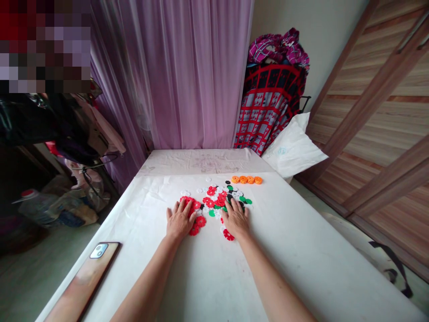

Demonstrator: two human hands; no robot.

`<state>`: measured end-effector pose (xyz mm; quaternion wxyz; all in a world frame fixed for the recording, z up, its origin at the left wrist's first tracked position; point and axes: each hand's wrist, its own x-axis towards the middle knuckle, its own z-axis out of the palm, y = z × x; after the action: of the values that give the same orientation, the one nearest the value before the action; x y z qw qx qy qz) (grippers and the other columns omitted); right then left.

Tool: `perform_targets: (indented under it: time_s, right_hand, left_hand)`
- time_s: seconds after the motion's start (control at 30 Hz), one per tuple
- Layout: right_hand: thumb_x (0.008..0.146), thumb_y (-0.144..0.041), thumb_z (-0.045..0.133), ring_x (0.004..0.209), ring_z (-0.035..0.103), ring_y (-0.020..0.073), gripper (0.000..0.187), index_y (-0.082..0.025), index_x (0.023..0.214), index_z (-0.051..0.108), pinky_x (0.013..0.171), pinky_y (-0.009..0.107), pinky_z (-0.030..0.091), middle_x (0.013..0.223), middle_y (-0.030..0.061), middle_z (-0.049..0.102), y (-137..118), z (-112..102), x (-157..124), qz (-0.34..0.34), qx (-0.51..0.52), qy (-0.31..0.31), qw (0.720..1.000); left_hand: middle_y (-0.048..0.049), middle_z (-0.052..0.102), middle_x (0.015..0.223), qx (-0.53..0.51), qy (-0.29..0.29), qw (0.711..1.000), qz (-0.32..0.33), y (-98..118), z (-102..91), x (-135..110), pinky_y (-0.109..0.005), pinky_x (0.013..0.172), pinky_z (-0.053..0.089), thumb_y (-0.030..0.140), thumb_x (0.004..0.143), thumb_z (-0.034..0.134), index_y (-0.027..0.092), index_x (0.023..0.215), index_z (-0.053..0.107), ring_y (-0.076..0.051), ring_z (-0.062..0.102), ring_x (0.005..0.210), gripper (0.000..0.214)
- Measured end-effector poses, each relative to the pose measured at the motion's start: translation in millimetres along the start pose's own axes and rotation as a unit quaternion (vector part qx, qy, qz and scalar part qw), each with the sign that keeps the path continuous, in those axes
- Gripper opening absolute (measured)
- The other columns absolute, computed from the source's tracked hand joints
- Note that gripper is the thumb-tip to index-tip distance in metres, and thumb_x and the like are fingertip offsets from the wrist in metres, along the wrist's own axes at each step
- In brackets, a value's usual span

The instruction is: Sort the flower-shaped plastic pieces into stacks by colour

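Both left hand (180, 220) and right hand (236, 218), grip spread, touch discs (208, 202) well inside table edges (335, 233).

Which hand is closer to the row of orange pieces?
Right. The right hand rests on scattered pieces, nearer the person than the orange row; the left hand is farther left, on red pieces.

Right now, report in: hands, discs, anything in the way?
Left hand and right hand spread, touching discs. Discs loose, colours mixed. Phone off left, not in the way.
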<state>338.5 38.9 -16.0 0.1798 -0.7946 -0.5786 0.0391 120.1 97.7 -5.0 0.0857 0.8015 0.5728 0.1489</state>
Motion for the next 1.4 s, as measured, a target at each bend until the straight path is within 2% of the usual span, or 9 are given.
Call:
perform_targets:
  time_s: [0.13, 0.3, 0.47, 0.67, 0.77, 0.93, 1.03, 1.17, 1.4]
  right_hand:
    - [0.097, -0.039, 0.035, 0.138, 0.045, 0.0254, 0.046, -0.024, 0.131, 0.061, 0.117, 0.056, 0.025, 0.145, 0.0106, 0.054, -14, 10, 8, -0.039, 0.196, 0.055, 0.978]
    - [0.091, -0.057, 0.036, 0.123, 0.059, 0.0251, 0.057, -0.016, 0.117, 0.067, 0.11, 0.044, 0.042, 0.127, 0.0147, 0.067, 9, 12, 3, 0.063, 0.479, 0.156, 0.861]
    - [0.082, -0.06, 0.047, 0.116, 0.064, 0.0258, 0.054, -0.017, 0.106, 0.068, 0.101, 0.041, 0.051, 0.12, 0.0126, 0.07, 32, 1, -1, 0.174, 0.623, 0.167, 0.745]
    - [0.079, -0.062, 0.054, 0.107, 0.067, 0.0253, 0.048, -0.019, 0.095, 0.07, 0.094, 0.042, 0.055, 0.112, 0.0115, 0.073, 37, -5, 2, 0.192, 0.678, 0.141, 0.696]
    - [0.08, -0.062, 0.054, 0.101, 0.068, 0.0253, 0.048, -0.019, 0.094, 0.07, 0.091, 0.043, 0.055, 0.108, 0.0113, 0.073, 45, -3, 6, 0.17, 0.645, 0.148, 0.73]
    - [0.086, -0.045, 0.052, 0.111, 0.063, 0.0274, 0.035, -0.022, 0.105, 0.071, 0.103, 0.047, 0.046, 0.115, 0.0118, 0.071, 56, 0, 25, -0.005, 0.366, 0.172, 0.915]
    - [0.088, -0.036, 0.051, 0.126, 0.053, 0.0315, 0.039, -0.02, 0.119, 0.068, 0.11, 0.053, 0.036, 0.132, 0.0141, 0.063, 48, 2, 36, -0.073, 0.175, 0.141, 0.972]
    - [0.092, -0.03, 0.05, 0.13, 0.05, 0.0278, 0.036, -0.024, 0.124, 0.065, 0.112, 0.049, 0.033, 0.138, 0.0093, 0.061, 32, 4, 38, -0.137, 0.073, 0.078, 0.985]
    - [0.093, -0.027, 0.052, 0.101, 0.062, 0.0221, 0.024, -0.022, 0.108, 0.071, 0.093, 0.037, 0.046, 0.108, 0.0068, 0.073, 27, -10, 3, -0.217, 0.119, 0.177, 0.953]
  left_hand:
    - [-0.0104, 0.036, 0.159, -0.039, -0.018, 0.998, 0.051, 16, 8.8, -5, -0.059, 0.118, 0.02, 0.047, 0.098, 0.036, 0.027, 0.149, 0.043, -0.031, 0.028, 0.148, 0.055]
    - [-0.0132, 0.031, 0.161, -0.079, -0.042, 0.977, 0.193, 25, 19.2, -27, -0.058, 0.119, 0.019, 0.061, 0.094, 0.04, 0.027, 0.153, 0.034, -0.032, 0.025, 0.15, 0.069]
    - [-0.0105, 0.035, 0.16, -0.037, -0.085, 0.948, 0.304, 46, 25.4, -30, -0.068, 0.117, 0.004, 0.076, 0.083, 0.045, 0.034, 0.153, 0.033, -0.038, 0.026, 0.148, 0.082]
    - [-0.0103, 0.04, 0.157, -0.013, -0.058, 0.968, 0.243, 69, 22.2, 8, -0.068, 0.118, -0.001, 0.071, 0.088, 0.042, 0.03, 0.149, 0.042, -0.037, 0.03, 0.146, 0.074]
    - [-0.0122, 0.042, 0.155, 0.005, -0.048, 0.986, 0.157, 58, 12.3, 24, -0.069, 0.117, 0.001, 0.067, 0.088, 0.046, 0.026, 0.145, 0.049, -0.039, 0.031, 0.146, 0.07]
    - [-0.0092, 0.05, 0.15, -0.043, 0.034, 0.997, 0.047, 1, 6.8, 28, -0.057, 0.119, 0.019, 0.046, 0.097, 0.039, 0.026, 0.139, 0.055, -0.03, 0.038, 0.143, 0.049]
    - [-0.012, 0.059, 0.141, -0.079, 0.091, 0.992, -0.031, -34, 12.3, 24, -0.054, 0.113, 0.034, 0.043, 0.096, 0.036, 0.021, 0.13, 0.062, -0.031, 0.049, 0.135, 0.048]
    - [-0.0121, 0.064, 0.134, -0.097, 0.123, 0.988, -0.013, -51, 17.4, 21, -0.052, 0.11, 0.039, 0.036, 0.093, 0.037, 0.02, 0.125, 0.065, -0.03, 0.055, 0.128, 0.045]
    - [-0.0104, 0.07, 0.123, -0.109, 0.135, 0.984, 0.035, -46, 11.3, 15, -0.048, 0.101, 0.047, 0.026, 0.09, 0.039, 0.02, 0.115, 0.068, -0.028, 0.062, 0.117, 0.039]
